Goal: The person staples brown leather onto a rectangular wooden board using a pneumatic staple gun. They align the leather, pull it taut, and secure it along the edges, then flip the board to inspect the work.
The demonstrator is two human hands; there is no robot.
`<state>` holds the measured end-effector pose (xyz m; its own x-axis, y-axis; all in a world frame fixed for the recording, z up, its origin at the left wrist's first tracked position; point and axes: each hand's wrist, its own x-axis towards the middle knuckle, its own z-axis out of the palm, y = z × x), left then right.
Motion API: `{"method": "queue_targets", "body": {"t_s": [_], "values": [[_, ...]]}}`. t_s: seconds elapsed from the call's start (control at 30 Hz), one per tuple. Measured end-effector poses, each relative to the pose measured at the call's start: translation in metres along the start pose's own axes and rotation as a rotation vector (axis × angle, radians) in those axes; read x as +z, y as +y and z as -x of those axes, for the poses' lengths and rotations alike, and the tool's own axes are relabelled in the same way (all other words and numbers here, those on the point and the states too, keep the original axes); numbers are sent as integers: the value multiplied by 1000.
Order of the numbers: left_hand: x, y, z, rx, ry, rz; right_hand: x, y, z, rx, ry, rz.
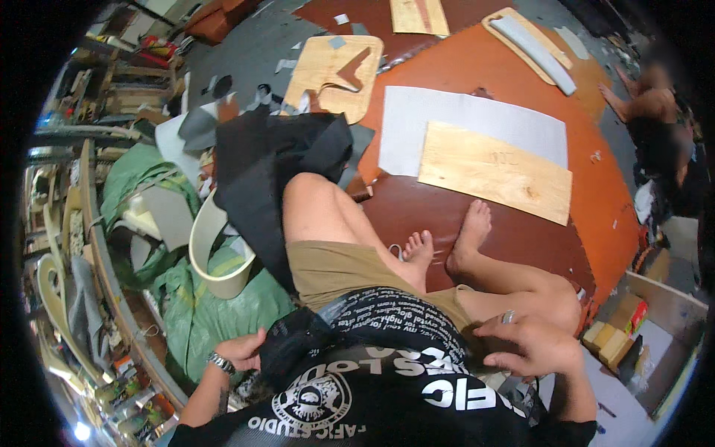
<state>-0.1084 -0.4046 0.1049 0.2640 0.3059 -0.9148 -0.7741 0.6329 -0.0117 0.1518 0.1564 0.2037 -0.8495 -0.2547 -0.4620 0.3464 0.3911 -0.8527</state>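
- Head view: person seated on the floor, legs folded, bare feet resting on a dark brown leather sheet (514, 238).
- Left hand (240, 350): wristwatch on the wrist, fingers curled against a piece of black fabric (298, 346) at the left hip. Contact is visible; whether the fingers actually pinch it cannot be told, as the fabric hides the fingertips.
- Right hand (532, 344): ring on one finger, fingers loosely bent, palm down beside the right knee. It appears to press on something at the lap edge; the item is hidden, so hold status cannot be told.
- Black fabric location: bunched at the left side of the lap, against the printed black shirt. A larger black cloth (275, 167) lies draped past the left knee.
- Surroundings: plywood board (495, 171) on a grey sheet (447, 119) ahead of the feet; cream bucket (216, 257) and green sack (201, 305) to the left.
- Risk: the fabric could snag on the watch or blend into the black shirt, causing a misjudged grip.
- Risk: the feet on the leather could scuff it if the person shifts.
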Motion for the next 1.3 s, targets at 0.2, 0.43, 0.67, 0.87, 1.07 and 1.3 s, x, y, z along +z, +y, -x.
{"method": "queue_targets", "body": {"t_s": [0.2,0.43,0.67,0.87,1.07,1.3], "values": [[-7,-40,-15,97,49,178,-12,-13,-67,-196,-156,196],[38,-26,-22,258,73,321,41,-25,-172,-286,-288,237],[65,9,-18,322,140,291,68,-44,-151,-256,-37,242],[97,81,-34,362,10,67,54,-35,-99,29,24,344],[162,173,-68,477,-154,-562,67,-5,-3,419,184,-336],[238,236,-101,351,-288,-995,145,-6,67,623,499,-604]]}}
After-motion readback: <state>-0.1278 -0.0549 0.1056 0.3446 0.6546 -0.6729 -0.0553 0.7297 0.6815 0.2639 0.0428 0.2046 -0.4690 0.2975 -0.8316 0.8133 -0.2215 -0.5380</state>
